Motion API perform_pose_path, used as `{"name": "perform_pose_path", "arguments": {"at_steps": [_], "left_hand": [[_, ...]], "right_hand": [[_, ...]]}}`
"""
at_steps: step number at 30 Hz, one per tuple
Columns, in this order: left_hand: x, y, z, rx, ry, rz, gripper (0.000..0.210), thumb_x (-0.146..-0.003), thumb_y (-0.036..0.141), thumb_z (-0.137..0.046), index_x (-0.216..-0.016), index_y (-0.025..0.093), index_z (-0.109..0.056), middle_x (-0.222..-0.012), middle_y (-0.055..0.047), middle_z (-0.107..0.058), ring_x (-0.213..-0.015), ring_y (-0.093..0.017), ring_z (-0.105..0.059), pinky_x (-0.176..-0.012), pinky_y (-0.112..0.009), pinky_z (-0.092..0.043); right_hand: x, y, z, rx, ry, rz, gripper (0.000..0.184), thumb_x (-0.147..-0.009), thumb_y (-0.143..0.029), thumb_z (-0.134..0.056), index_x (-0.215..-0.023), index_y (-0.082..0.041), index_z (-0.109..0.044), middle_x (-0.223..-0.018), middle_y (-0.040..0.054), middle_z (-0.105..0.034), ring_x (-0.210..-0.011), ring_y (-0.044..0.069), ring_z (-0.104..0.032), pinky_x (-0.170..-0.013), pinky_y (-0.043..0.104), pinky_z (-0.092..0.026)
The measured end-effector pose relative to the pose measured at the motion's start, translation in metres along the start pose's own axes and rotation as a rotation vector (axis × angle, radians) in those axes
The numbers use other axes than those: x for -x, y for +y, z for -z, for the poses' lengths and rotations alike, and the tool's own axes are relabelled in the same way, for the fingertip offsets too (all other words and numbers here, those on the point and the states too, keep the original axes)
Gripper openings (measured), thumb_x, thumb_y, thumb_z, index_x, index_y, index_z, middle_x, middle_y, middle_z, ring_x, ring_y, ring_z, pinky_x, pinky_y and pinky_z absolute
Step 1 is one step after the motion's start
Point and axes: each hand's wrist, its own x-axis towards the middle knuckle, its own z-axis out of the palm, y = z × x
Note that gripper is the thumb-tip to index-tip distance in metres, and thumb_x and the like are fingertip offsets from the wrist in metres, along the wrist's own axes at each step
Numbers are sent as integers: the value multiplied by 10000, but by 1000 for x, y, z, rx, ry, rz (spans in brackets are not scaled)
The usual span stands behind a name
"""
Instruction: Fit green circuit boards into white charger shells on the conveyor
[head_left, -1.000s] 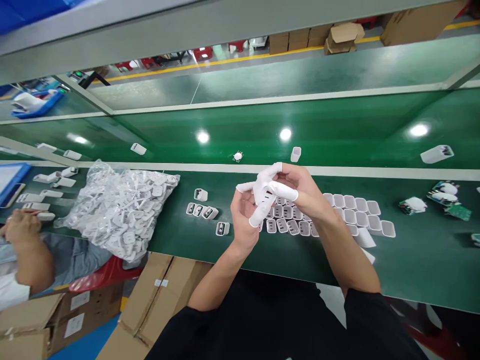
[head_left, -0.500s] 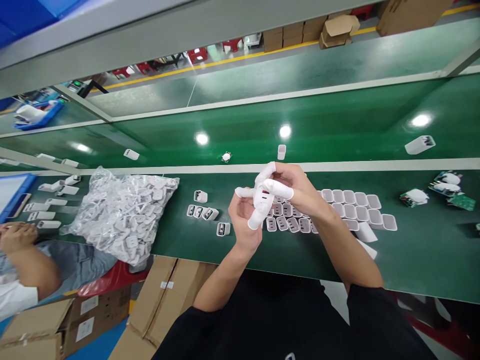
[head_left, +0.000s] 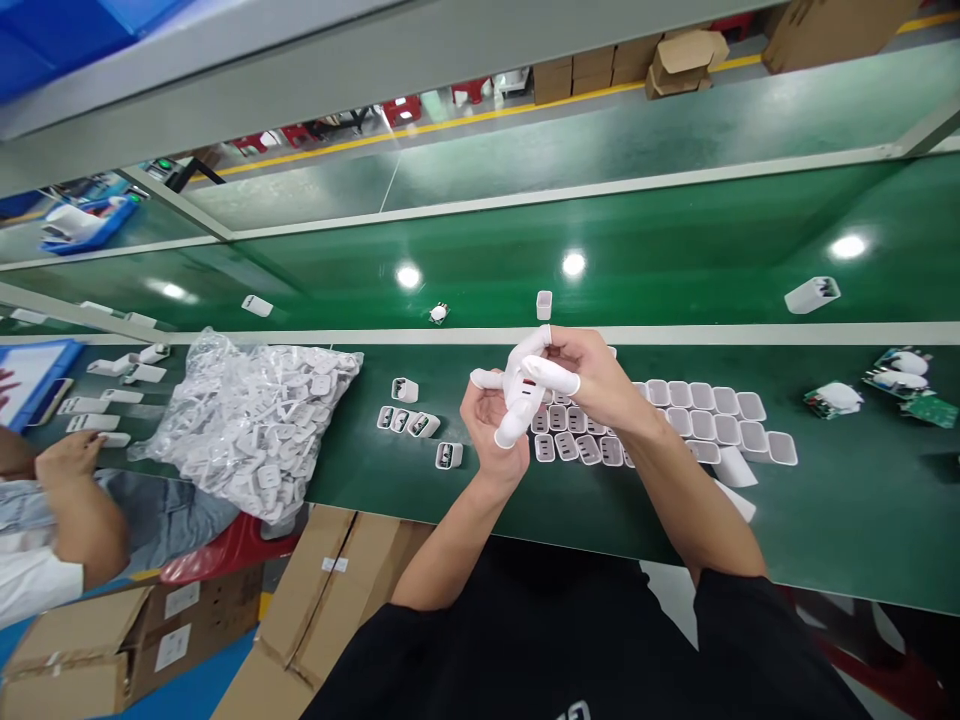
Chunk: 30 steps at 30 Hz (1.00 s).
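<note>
Both hands hold a small white plastic charger housing with a dark port slot in its face, over the green bench. My left hand grips it from the left and below, with white covers on thumb and fingertip. From the right, my right hand pinches it with covered thumb and finger. The fingers hide much of its sides. Behind and to the right of the hands stand rows of white open housings, partly covered by my right forearm. Left of my hands are several housings with circuit parts inside.
A clear bag of white plastic parts lies to the left, beside a co-worker's hand. Circuit boards lie at the right. Beyond the pale rail, a green belt carries a housing and other pieces. Cardboard boxes stand below.
Pieces on the green belt have shifted left. The co-worker's hand has moved to the parts beside the bag. My hands keep nearly the same grip, with the housing slightly turned.
</note>
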Motion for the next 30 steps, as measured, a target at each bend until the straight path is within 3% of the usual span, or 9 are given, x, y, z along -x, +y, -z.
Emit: {"name": "perform_pose_path", "arguments": {"at_steps": [4,8,13,21,27,30], "left_hand": [[-7,-7,0,44,-8,17,640,-636,654,-1121,-930,250,-721,-903,18,-692,-730,-127,-684,-634,-258,-597],[-13,-9,0,77,-63,88,698,-596,671,-1138,-1013,261,-759,-972,-6,-766,-853,-166,-749,-782,-307,-651],[-19,-1,4,4,-83,152,610,-648,538,-1154,-1087,255,-840,-1095,-48,-825,-996,-202,-791,-948,-361,-674],[-25,12,6,13,-130,256,595,-583,475,-1186,-958,210,-807,-997,-36,-825,-902,-181,-784,-856,-331,-670],[-23,10,3,63,-102,265,712,-536,665,-1162,-919,193,-791,-919,-29,-799,-818,-156,-748,-801,-311,-642],[-21,7,2,80,-53,256,702,-517,630,-1178,-889,194,-773,-880,-16,-784,-792,-139,-726,-789,-297,-631]], "right_hand": [[-7,7,4,16,2,13,454,-904,-664,-958,-976,-235,-831,-855,20,-783,-682,152,-657,-607,319,-578],[-12,10,9,57,56,46,471,-868,-680,-978,-945,-239,-832,-856,17,-758,-720,161,-640,-647,332,-584],[-12,9,15,157,112,72,440,-856,-656,-992,-928,-246,-847,-849,17,-751,-792,185,-659,-753,361,-605],[-10,6,14,202,111,52,439,-891,-683,-949,-903,-258,-842,-898,34,-791,-829,192,-672,-759,365,-611],[-10,5,11,183,85,52,453,-913,-676,-937,-908,-241,-812,-880,27,-792,-807,184,-696,-741,358,-623],[-10,6,10,175,54,35,507,-920,-725,-911,-914,-230,-800,-870,35,-803,-779,187,-707,-731,364,-627]]}}
